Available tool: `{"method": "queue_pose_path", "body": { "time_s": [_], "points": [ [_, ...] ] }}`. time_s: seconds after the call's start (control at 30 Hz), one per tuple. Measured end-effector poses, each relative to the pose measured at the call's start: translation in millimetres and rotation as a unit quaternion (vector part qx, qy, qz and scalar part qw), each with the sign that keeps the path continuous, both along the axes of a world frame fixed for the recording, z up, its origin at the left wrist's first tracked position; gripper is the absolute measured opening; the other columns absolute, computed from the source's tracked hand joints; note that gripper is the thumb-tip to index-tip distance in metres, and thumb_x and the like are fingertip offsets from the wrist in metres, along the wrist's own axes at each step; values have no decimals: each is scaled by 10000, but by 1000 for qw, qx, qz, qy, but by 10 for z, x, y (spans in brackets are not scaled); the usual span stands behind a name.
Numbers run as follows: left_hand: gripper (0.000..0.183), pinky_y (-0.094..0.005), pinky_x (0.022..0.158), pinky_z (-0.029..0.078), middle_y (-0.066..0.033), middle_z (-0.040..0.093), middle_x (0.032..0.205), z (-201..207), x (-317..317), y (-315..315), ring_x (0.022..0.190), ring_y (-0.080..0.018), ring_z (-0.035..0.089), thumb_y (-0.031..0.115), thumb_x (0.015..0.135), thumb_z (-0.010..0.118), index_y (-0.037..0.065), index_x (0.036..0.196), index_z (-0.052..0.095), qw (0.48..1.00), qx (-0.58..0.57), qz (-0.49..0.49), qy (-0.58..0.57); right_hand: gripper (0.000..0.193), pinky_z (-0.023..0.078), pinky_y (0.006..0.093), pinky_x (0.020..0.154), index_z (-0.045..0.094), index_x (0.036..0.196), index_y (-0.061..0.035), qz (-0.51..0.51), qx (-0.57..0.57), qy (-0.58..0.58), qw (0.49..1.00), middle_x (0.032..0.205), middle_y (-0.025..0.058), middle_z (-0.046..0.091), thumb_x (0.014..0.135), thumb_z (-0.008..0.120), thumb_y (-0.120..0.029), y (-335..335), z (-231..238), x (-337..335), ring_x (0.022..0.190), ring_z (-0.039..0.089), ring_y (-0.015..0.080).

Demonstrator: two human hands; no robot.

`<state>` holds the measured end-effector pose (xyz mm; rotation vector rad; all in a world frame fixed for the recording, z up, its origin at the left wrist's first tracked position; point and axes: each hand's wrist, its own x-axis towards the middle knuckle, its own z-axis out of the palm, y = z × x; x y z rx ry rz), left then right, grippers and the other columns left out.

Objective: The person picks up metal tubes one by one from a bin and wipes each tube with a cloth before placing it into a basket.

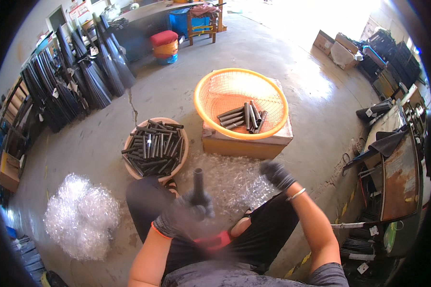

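My left hand, in a dark knit glove with an orange cuff, is closed round a short black tube. The tube stands roughly upright above my lap; its lower end is blurred and hidden by the glove. Out to the right, over my knee, my gloved right hand is raised, its fingers curled together. Whatever they may pinch is too small to see. A round tub full of similar black tubes sits on the floor ahead and left. In front, an orange plastic basket holds several more tubes.
Under the basket is a cardboard box. Crumpled clear plastic film lies in a heap at left, with more film between my feet. Long black profiles lean at the far left. A metal-edged table stands at right.
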<state>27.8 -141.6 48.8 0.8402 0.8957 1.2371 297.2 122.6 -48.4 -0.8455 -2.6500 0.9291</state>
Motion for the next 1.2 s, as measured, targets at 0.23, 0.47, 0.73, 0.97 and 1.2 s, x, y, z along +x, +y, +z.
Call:
{"method": "queue_pose_path", "body": {
  "time_s": [0.23,0.47,0.73,0.97,1.2],
  "points": [
    [306,-289,745,494,-34,608,956,46,152,56,885,-152,604,108,878,620,70,1172,546,972,-163,61,-160,648,511,301,762,402,1338,-111,-18,-493,124,861,1204,71,550,770,650,81,-774,1118,-609,851,588,147],
    [344,-313,798,489,-42,615,955,-60,-34,-9,882,-161,603,120,874,631,39,1192,528,994,-65,10,-92,227,499,338,733,624,1027,-12,-18,-193,-1,981,871,118,683,810,649,-73,-561,397,-541,780,618,157],
    [352,-288,788,475,-21,603,1013,-347,40,-82,903,-140,596,150,889,621,63,1215,523,996,-56,-3,-75,609,408,353,988,470,1282,-52,-30,-25,-16,999,1252,169,533,733,732,-87,-163,504,-214,1152,515,302],
    [440,-278,792,477,-23,601,1004,-103,55,20,886,-133,589,177,878,640,51,1270,485,997,-49,-34,-50,285,475,338,764,576,1089,-42,73,-265,110,955,981,90,626,807,615,-27,-833,375,-645,853,593,233],
    [384,-309,819,479,-42,613,1006,-407,26,-259,924,-163,597,117,879,627,47,1240,518,982,-68,16,-173,365,511,419,750,613,1096,-56,-96,165,-263,946,1094,204,615,753,692,-153,300,91,280,852,637,340]
  ]
}}
